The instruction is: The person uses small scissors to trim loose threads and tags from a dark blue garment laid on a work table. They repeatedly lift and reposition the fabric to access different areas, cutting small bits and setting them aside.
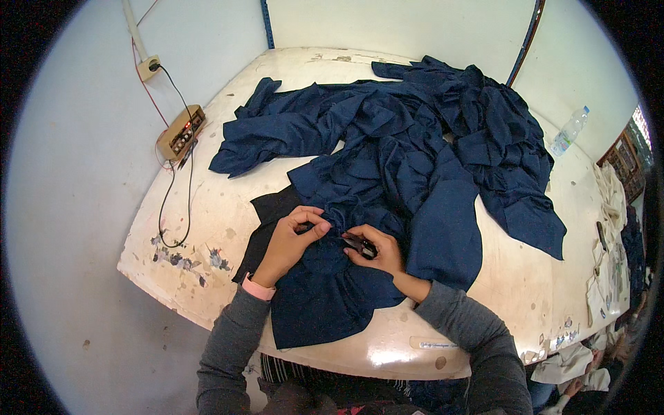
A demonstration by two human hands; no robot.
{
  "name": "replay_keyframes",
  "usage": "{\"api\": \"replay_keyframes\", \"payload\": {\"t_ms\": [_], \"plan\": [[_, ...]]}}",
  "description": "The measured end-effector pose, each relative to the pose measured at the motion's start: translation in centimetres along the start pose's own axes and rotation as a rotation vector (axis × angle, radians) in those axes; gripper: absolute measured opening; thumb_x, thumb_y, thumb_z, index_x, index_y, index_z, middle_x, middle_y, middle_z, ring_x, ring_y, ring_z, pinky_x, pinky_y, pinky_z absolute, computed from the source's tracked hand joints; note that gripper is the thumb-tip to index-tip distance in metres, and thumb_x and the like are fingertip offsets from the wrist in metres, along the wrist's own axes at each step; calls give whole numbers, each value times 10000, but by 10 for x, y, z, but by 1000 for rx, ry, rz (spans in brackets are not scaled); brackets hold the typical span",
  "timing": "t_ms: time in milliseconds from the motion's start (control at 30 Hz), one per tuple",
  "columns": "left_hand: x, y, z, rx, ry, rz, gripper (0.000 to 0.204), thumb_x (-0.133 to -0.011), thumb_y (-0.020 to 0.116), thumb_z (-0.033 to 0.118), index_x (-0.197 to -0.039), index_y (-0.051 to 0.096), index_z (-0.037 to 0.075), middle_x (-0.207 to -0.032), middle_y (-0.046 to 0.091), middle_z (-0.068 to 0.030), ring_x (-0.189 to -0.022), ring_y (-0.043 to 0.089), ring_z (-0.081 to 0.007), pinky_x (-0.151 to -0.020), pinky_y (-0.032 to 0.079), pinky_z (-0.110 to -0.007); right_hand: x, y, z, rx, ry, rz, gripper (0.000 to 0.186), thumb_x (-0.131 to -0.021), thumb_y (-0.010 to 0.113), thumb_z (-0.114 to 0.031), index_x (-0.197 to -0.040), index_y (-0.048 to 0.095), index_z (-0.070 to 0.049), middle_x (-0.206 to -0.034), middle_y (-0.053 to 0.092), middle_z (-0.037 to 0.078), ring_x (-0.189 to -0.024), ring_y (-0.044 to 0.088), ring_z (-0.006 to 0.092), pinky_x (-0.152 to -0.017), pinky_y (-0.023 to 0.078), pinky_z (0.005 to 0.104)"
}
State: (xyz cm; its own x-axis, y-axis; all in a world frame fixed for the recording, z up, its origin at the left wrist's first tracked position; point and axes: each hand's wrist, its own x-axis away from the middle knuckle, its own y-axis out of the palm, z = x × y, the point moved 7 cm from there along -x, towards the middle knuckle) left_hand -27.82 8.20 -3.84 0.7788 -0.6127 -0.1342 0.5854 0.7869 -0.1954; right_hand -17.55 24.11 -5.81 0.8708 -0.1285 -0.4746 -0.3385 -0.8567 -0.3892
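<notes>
Navy blue garments point(387, 152) lie crumpled in a heap across the pale table. At the near end of the heap, my left hand point(294, 238) pinches a gathered bit of a navy garment point(325, 297) between thumb and fingers. A pink band point(258, 288) circles that wrist. Just right of it, my right hand point(379, 252) is closed around small black thread snips point(361, 245), their tips pointing toward the pinched cloth. A black piece of cloth point(277, 203) shows beside my left hand, partly under the navy fabric.
A brown box with knobs point(181, 133) sits at the table's left edge, its cord running to a wall socket point(148, 68). A plastic bottle point(570, 130) stands far right. Pale cloth point(612, 200) hangs along the right edge. Worn patches mark the tabletop point(228, 207).
</notes>
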Motion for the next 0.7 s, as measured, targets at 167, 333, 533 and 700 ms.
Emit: {"api": "replay_keyframes", "payload": {"t_ms": [167,333,533,700], "plan": [[0,4,1,62,39,-67,197,-903,753,252,-910,725,57,-1215,622,-66,-1091,570,-167,-953,404,-340,1,1,5,35,24,-65,403,-769,820,-118,-1129,638,-107,-969,694,66,-814,703,178,-716,551,292],[-4,0,-4,399,33,-87,233,-937,710,341,-995,662,121,-1280,588,-49,-1246,482,-166,-1023,319,-333,-4,2,8,87,-6,-95,451,-768,821,-119,-1162,603,-125,-955,693,56,-778,689,168,-686,553,289],[-11,-34,-11,745,12,206,63,-974,663,225,-994,614,190,-1193,593,49,-1198,511,-113,-983,300,-291,-5,0,9,96,-54,-82,438,-768,823,-120,-1150,609,-134,-965,694,61,-782,695,186,-682,557,303],[-12,-57,-29,770,24,351,205,-1007,600,410,-1091,617,224,-1110,591,98,-1127,533,-106,-884,375,-272,-4,1,10,90,-24,-92,420,-773,824,-120,-1137,614,-132,-992,699,69,-822,708,203,-697,558,304]]}}
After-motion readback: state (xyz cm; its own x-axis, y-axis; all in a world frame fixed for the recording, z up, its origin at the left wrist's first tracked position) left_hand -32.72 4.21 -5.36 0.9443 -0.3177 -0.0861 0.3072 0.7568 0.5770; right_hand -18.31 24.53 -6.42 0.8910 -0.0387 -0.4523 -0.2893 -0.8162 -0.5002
